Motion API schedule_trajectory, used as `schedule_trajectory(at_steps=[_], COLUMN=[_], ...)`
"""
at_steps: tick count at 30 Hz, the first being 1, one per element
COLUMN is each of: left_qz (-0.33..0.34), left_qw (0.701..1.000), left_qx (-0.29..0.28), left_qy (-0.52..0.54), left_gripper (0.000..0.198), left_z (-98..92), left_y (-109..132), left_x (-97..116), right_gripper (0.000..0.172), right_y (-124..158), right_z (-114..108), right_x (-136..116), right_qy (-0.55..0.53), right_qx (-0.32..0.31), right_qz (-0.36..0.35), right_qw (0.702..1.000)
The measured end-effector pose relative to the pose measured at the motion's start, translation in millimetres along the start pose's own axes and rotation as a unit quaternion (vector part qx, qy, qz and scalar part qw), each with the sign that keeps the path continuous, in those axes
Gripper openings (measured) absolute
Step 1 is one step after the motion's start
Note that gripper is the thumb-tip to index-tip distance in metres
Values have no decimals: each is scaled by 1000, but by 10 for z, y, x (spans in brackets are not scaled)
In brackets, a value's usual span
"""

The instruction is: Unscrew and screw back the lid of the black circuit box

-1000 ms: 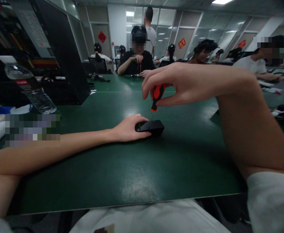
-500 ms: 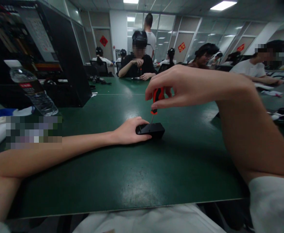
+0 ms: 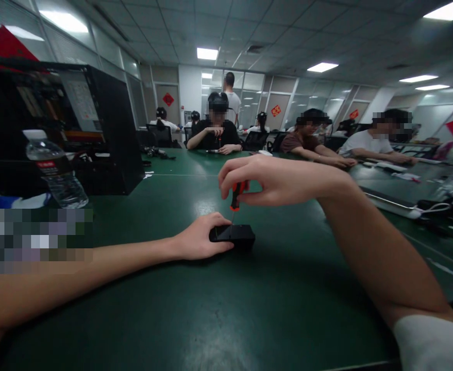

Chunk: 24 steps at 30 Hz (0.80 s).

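A small black box-like device [image 3: 241,234] lies on the green table [image 3: 164,319]. My left hand [image 3: 201,237] grips its left end, with the thumb and fingers on opposite sides. Above it, my right hand [image 3: 257,178] is closed around the red and black handle of a screwdriver [image 3: 235,198]. The screwdriver points down, nearly upright, and its thin shaft reaches the top of the device. Where exactly the tip sits is too small to make out.
At the left stand a clear water bottle [image 3: 58,170] and an open black computer case [image 3: 114,129]. A person in black [image 3: 214,134] sits across the table. More people sit at the right, near a flat silver-edged object [image 3: 388,202] and cables [image 3: 435,208].
The camera view has tilted up, so the scene sits lower and more ceiling shows. Both hands keep their holds, and the screwdriver remains over the device.
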<state>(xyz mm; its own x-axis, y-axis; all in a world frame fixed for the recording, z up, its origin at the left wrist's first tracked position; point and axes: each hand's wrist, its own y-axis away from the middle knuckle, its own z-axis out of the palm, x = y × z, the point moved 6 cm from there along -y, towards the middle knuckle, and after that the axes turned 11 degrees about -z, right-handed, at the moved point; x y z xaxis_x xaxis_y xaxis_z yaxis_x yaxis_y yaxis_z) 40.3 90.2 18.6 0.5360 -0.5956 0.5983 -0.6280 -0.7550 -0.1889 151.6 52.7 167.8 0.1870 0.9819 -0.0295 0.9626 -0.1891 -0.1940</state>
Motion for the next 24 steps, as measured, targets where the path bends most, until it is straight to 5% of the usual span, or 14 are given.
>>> schedule_trajectory(at_steps=[7, 13, 19, 24], left_qz=[7, 8, 18, 30], left_qw=[1000, 1000, 1000, 999], left_qx=[6, 13, 22, 38], left_qy=[9, 21, 9, -6], left_gripper=[39, 39, 36, 29], left_z=[-5, -11, -27, -55], left_y=[2, 0, 17, 39], left_x=[-12, -15, 25, 55], right_gripper=[13, 25, 12, 24], right_y=[-20, -16, -26, -21], right_z=[23, 20, 0, 4], right_x=[-12, -110, -43, -89], right_qy=[57, 3, 55, 12], right_qx=[12, 13, 28, 6], right_qz=[15, -27, 22, -24], right_qw=[998, 1000, 998, 1000])
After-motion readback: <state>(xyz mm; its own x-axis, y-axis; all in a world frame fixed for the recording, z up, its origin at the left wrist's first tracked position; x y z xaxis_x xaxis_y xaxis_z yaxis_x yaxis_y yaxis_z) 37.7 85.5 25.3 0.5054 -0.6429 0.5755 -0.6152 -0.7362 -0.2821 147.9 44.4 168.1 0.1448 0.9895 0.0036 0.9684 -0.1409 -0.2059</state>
